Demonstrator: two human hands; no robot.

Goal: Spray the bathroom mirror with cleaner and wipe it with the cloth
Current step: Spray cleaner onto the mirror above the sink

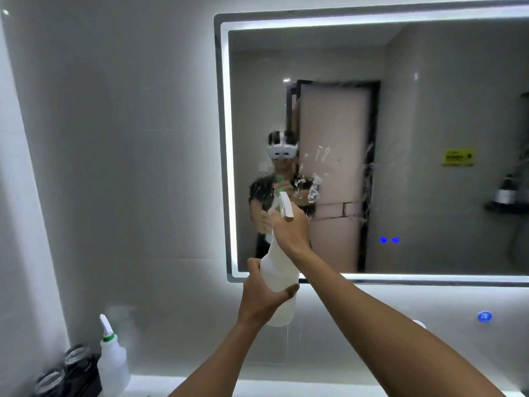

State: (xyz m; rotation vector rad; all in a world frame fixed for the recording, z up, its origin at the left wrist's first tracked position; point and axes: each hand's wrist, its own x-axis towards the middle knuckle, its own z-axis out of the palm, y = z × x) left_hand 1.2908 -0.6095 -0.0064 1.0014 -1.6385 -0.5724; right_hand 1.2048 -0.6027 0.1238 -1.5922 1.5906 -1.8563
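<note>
A white spray bottle (279, 270) with a green-tipped trigger head is held up in front of the lower left part of the lit bathroom mirror (429, 110). My left hand (263, 296) grips the bottle's body from below. My right hand (289, 229) is wrapped around its neck at the trigger. White smears and wet streaks of cleaner (315, 179) mark the glass just beyond the nozzle. No cloth is in view.
A second white bottle with a green collar (113, 359) stands on the counter at lower left, beside upturned glasses on a dark tray (65, 368). Blue touch buttons (389, 239) glow on the mirror; another blue button (484, 316) sits on the wall below.
</note>
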